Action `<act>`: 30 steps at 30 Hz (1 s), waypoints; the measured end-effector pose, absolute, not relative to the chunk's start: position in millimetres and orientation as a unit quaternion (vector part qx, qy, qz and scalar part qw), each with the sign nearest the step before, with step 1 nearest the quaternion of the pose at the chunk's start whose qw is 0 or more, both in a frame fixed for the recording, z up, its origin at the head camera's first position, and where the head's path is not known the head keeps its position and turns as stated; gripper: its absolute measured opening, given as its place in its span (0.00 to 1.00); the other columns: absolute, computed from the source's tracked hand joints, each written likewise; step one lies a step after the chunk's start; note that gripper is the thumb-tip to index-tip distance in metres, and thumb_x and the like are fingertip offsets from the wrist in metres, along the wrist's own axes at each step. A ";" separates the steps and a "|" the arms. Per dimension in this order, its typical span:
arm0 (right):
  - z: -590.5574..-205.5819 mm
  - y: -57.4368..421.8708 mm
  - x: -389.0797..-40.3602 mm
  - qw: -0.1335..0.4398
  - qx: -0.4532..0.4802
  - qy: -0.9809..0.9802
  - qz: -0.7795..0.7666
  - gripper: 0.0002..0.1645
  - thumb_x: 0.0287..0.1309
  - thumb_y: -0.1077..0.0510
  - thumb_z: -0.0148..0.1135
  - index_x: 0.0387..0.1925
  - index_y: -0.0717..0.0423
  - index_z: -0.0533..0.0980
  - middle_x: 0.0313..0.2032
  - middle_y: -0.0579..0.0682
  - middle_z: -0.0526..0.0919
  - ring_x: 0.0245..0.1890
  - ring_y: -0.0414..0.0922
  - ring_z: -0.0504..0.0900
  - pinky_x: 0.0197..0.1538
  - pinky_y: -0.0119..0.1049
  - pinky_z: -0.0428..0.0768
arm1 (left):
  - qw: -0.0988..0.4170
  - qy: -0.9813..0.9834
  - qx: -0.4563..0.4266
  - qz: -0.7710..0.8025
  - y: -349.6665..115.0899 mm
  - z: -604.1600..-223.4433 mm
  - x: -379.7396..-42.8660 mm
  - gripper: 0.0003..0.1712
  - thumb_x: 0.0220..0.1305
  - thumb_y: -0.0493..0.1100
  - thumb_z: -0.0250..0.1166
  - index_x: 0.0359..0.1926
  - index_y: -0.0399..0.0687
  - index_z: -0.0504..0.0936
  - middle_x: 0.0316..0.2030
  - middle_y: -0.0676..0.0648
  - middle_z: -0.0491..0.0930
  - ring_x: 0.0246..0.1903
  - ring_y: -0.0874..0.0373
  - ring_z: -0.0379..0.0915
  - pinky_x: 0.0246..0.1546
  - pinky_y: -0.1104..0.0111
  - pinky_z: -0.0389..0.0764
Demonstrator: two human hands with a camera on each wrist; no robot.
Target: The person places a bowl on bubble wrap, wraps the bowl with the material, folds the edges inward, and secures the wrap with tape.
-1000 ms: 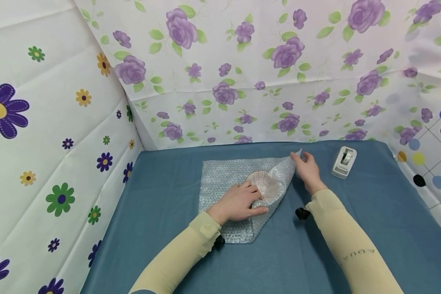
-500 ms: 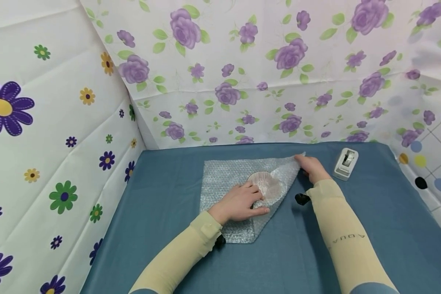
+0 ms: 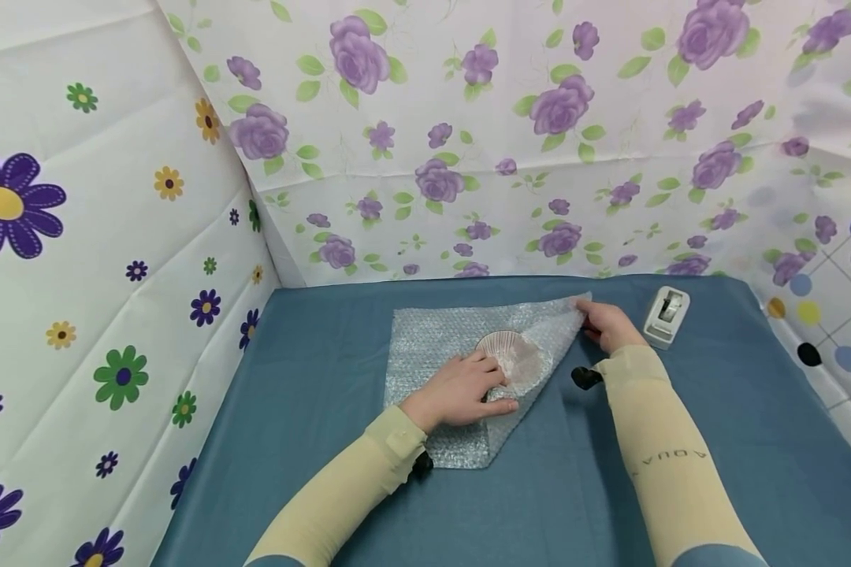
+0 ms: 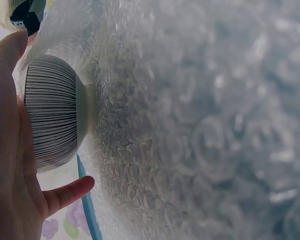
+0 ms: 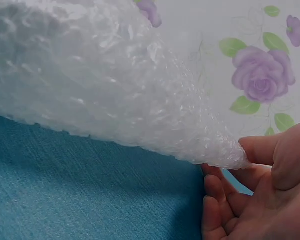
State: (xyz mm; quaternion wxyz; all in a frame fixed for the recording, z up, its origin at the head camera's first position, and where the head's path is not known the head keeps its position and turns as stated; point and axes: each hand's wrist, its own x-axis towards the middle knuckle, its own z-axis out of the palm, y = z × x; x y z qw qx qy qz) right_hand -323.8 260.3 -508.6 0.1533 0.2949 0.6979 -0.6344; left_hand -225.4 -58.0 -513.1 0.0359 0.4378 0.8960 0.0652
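A striped bowl (image 3: 498, 342) stands on a sheet of bubble wrap (image 3: 421, 335), its foot against the sheet in the left wrist view. One flap of the wrap is folded over the bowl's right side. My left hand (image 3: 462, 390) rests over the bowl and the flap, fingers mostly straight and thumb out; it hides the bowl's near part. At the far right corner of the wrap, my right hand (image 3: 607, 327) pinches the tip between thumb and fingers. In the right wrist view that tip (image 5: 235, 157) is drawn to a point, its edge over the blue cloth.
A white tape dispenser (image 3: 665, 317) stands at the back right, just beyond the right hand. Blue cloth (image 3: 312, 394) covers the table. A flowered curtain (image 3: 397, 157) hangs along the back edge, with more printed cloth at the left and right sides.
The right hand has shifted slightly right, drawing the wrap's corner outward, and its grip has turned over the tip. The left hand stays in place on the bowl.
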 end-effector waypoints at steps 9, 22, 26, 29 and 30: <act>-507.2 264.1 -320.4 0.143 0.268 0.673 -0.674 0.15 0.81 0.46 0.56 0.53 0.53 0.76 0.36 0.41 0.76 0.39 0.40 0.72 0.51 0.35 0.75 | 0.033 0.895 0.439 0.068 -58.3 -511.9 -224.9 0.35 0.80 0.74 0.48 0.67 0.59 0.84 0.57 0.55 0.80 0.55 0.59 0.72 0.49 0.60 0.79; -504.3 272.8 -312.9 0.168 0.236 0.592 -0.752 0.15 0.83 0.47 0.55 0.40 0.47 0.81 0.32 0.37 0.82 0.43 0.38 0.71 0.56 0.35 0.67 | 0.035 0.895 0.438 0.068 -57.4 -512.9 -225.4 0.36 0.80 0.74 0.48 0.67 0.59 0.84 0.57 0.54 0.80 0.55 0.59 0.72 0.48 0.59 0.79; -505.9 274.2 -311.4 0.173 0.211 0.598 -0.754 0.18 0.84 0.46 0.52 0.38 0.46 0.82 0.31 0.36 0.84 0.43 0.38 0.71 0.56 0.35 0.65 | 0.037 0.896 0.437 0.071 -57.3 -511.9 -225.6 0.36 0.80 0.74 0.48 0.67 0.59 0.84 0.57 0.55 0.80 0.55 0.59 0.72 0.48 0.60 0.79; -507.8 275.1 -310.5 0.171 0.200 0.608 -0.749 0.21 0.85 0.46 0.51 0.36 0.45 0.83 0.30 0.36 0.83 0.43 0.38 0.71 0.54 0.35 0.66 | 0.039 0.896 0.436 0.071 -57.2 -512.0 -225.8 0.36 0.80 0.75 0.47 0.67 0.60 0.84 0.58 0.55 0.80 0.56 0.59 0.72 0.49 0.59 0.80; -508.4 275.5 -310.3 0.170 0.197 0.611 -0.748 0.21 0.85 0.45 0.51 0.35 0.45 0.83 0.30 0.36 0.83 0.42 0.38 0.71 0.54 0.35 0.66 | 0.040 0.897 0.435 0.072 -57.0 -512.4 -226.0 0.36 0.80 0.75 0.47 0.67 0.60 0.84 0.58 0.55 0.80 0.56 0.59 0.72 0.50 0.59 0.80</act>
